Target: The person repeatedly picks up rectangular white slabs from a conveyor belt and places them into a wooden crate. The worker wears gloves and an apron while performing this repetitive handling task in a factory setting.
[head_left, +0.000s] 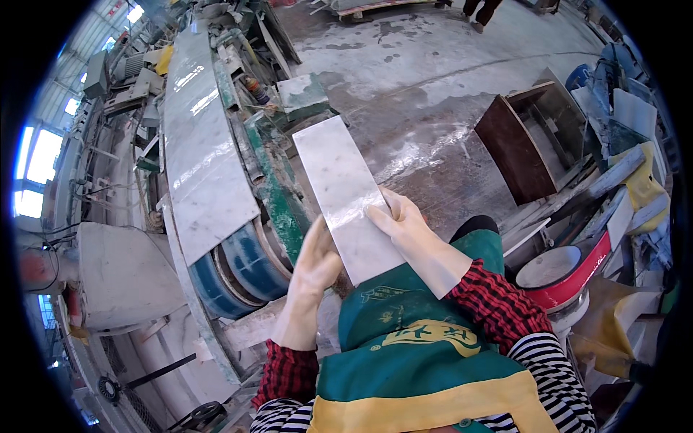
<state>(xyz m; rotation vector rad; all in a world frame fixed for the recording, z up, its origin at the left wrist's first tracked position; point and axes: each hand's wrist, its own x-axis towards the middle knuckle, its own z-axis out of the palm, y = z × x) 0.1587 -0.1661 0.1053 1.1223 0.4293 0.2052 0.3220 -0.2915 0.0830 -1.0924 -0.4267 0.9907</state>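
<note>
The right hand (pixel 408 224) pinches the slab (pixel 346 180) at its right edge, thumb laid on the pale, glossy face and the other fingers mostly hidden at the edge and behind; the left hand (pixel 314 256) is at the opposite edge, its fingers partly hidden by the slab, so I cannot tell whether it pinches or only supports; the slab, a grey-veined white rectangle, is tilted in front of the body, its near end by the lap and its far end pointing up and to the left; below it is a green apron (pixel 404 317) with yellow trim and lettering; the cuffs (pixel 498 292) are red and black check, over striped sleeves (pixel 552 368); left of the slab runs a green frame (pixel 278 191), beside blue bands (pixel 253 260) and a row of long slabs (pixel 209 159) on the machine; to the right, on the wet floor (pixel 426 79), are a brown box (pixel 523 141) and, nearer, a red-sided tub (pixel 570 270); at the top edge, a person's legs (pixel 480 13) show.
</note>
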